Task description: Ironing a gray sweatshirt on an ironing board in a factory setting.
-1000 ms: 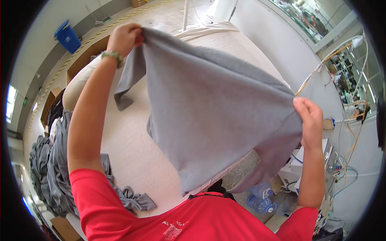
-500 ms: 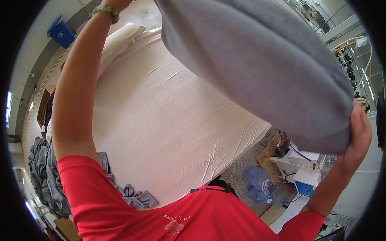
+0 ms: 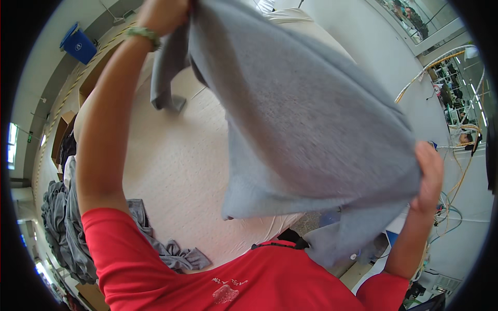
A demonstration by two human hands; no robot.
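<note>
A large piece of grey cloth (image 3: 311, 114), perhaps a garment, is stretched in the air between my two hands. My left hand (image 3: 165, 16), raised at the far left with a beaded bracelet at the wrist, is closed on one corner. At the right, my right hand (image 3: 429, 176) grips the opposite end. The cloth's lower part hangs loose in folds, and a narrow strip dangles beneath my left hand. Under it lies a padded table with a cream cover (image 3: 166, 150), partly hidden by the cloth.
Crumpled grey garments (image 3: 65, 228) are heaped at the left, with one grey piece (image 3: 181, 256) lying over the table's near left edge. A blue bin (image 3: 78, 44) stands far left. Loose cables (image 3: 456, 171) hang at the right. Clear plastic bottles at lower right are mostly covered.
The cloth has swung down and spread, with its lower folds dropping over the table and toward my right side. My right hand has moved left and my left hand slightly nearer.
</note>
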